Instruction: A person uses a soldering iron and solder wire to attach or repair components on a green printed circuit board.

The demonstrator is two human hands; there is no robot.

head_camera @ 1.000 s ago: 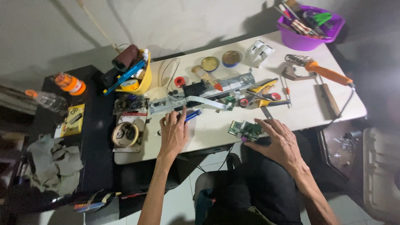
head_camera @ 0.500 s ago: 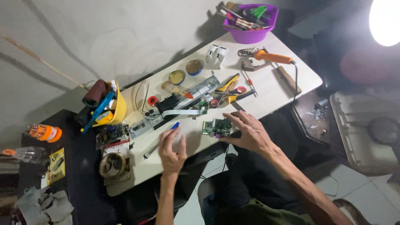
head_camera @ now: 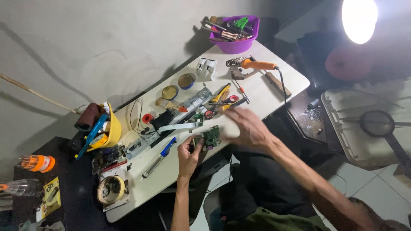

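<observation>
At the white table's (head_camera: 274, 92) near edge (cluttered), left hand (head_camera: 189, 155) grips a circuit board (head_camera: 210, 137); right hand (head_camera: 248, 126) hovers open.

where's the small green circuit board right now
In the head view, the green circuit board sits at the white table's near edge, gripped by the left hand.
</observation>
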